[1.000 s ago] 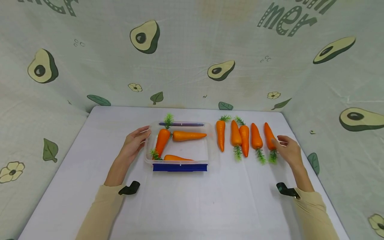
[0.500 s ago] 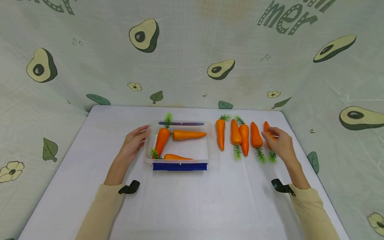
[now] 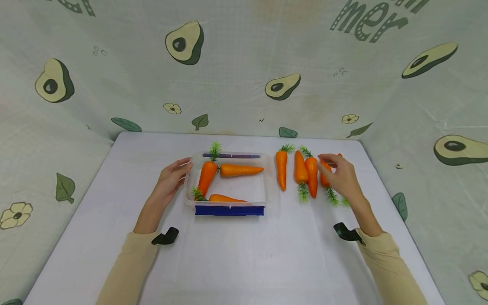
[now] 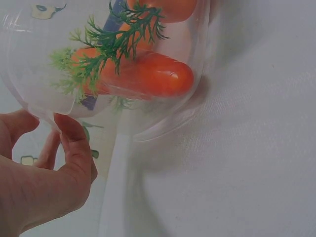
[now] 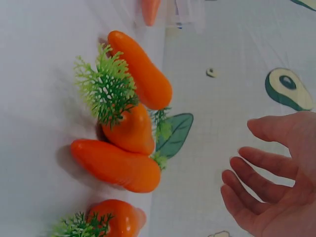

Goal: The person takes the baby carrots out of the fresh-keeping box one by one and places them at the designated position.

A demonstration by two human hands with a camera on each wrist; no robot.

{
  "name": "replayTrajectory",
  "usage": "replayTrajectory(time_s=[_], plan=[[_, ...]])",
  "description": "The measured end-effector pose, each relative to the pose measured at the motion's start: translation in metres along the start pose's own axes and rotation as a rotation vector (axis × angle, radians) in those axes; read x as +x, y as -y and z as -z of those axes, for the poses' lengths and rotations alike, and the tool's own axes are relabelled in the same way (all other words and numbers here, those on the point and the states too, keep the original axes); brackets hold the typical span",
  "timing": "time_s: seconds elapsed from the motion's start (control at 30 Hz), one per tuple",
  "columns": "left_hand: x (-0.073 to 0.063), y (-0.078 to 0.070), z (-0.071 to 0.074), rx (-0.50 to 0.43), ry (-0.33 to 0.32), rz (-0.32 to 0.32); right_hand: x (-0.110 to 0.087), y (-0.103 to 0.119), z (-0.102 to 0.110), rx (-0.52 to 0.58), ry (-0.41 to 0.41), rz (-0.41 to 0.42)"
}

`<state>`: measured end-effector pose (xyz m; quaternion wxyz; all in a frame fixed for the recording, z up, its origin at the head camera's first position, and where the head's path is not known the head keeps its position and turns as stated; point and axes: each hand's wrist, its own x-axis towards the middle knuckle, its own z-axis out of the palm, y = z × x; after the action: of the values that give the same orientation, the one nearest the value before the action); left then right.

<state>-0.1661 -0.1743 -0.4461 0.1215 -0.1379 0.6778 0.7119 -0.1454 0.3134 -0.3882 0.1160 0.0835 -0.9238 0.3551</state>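
Eight carrots counted: three in the container, five loose on the white bench (image 3: 244, 262).

Clear container (image 3: 249, 186): left of centre, two blue latches visible, one near (image 3: 229, 210), one far (image 3: 231, 156). Of the three boxed carrots, the left one (image 3: 206, 178) slants, its greens over the far rim; the far one (image 3: 242, 170) lies crosswise, tip right; the near one (image 3: 227, 198) also points right, partly behind the near wall.

Loose carrots run in a row to the right of the container. First (image 3: 281, 170) and third (image 3: 311, 176): greens far. Second (image 3: 300, 168), fourth (image 3: 325, 181) and fifth (image 3: 340, 155): greens near. Second and third touch; the fifth is mostly hidden by a hand.

Left hand (image 3: 169, 180): at the container's left side, grip narrow, pinching the clear rim between thumb and fingers.

Right hand (image 3: 343, 176): above the fourth and fifth carrots, grip wide, thumb apart from loosely bent fingers, holding nothing.

Two beige sleeves (image 3: 127, 262), two black wrist mounts (image 3: 165, 236). Backdrop cloth (image 3: 236, 80): five printed avocados in the head view.
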Motion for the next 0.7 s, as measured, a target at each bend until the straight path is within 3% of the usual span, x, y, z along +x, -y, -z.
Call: replayTrajectory(time_s=[0.7], plan=[[0.000, 0.000, 0.000, -0.008, 0.005, -0.024, 0.021, 0.058, -0.055, 0.069, 0.095, 0.212]])
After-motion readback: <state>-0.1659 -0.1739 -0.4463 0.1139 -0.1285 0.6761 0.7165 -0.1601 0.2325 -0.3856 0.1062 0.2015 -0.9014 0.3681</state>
